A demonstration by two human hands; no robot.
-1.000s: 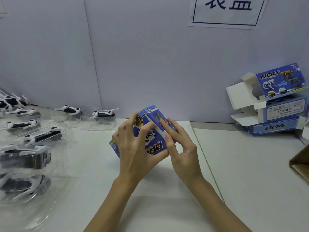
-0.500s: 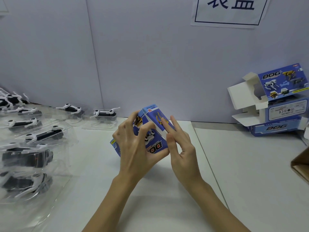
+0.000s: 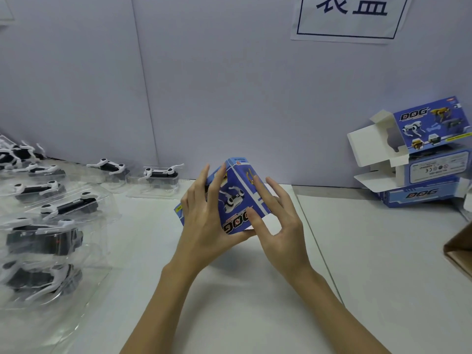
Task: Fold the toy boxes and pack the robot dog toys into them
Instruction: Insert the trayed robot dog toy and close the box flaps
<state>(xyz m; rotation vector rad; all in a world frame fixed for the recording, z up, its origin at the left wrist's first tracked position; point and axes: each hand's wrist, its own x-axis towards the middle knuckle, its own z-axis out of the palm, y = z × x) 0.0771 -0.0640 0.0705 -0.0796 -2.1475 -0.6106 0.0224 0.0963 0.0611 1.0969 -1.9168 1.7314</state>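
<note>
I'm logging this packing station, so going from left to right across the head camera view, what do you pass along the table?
Robot dog toys in clear trays → left hand → blue toy box held in both hands → right hand → stack of open-flapped DOG boxes → brown cardboard corner at the right edge.

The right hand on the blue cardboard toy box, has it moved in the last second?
Yes. The right hand has slid off the blue cardboard toy box, rightward toward the table seam; its fingers are now spread.
</note>
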